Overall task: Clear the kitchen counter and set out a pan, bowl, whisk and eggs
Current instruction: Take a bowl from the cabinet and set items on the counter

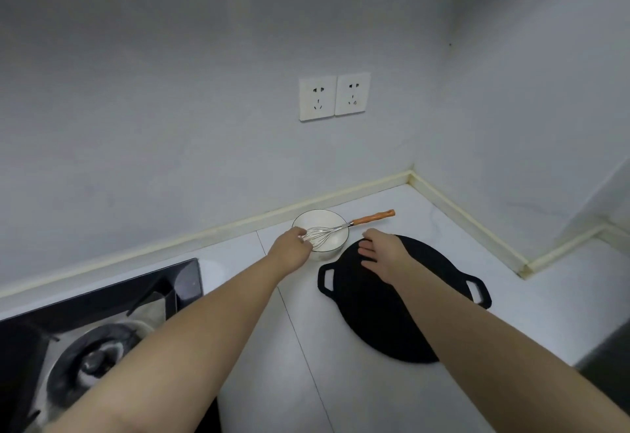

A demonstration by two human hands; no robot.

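The white bowl (322,226) sits on the desk (453,228) near the back wall, at 11 o'clock from the flat black pan (392,310). The bowl looks hard and smooth, and it could break if it falls, so it is best held by its rim or cupped from under. The whisk (373,217) lies across the bowl, with its wires inside and its orange handle poking out toward 2 o'clock. It looks light and springy, and the handle is the good place to hold. The pan looks heavy and stiff, with loop handles at 9 and 3 o'clock. The left hand (295,245) has a small closed grip: its fingers curl in and pinch the wire end by the bowl's rim. The right hand (383,253) has an open grip, fingers straight, over the pan's far edge. I cannot tell if it touches. No eggs show.
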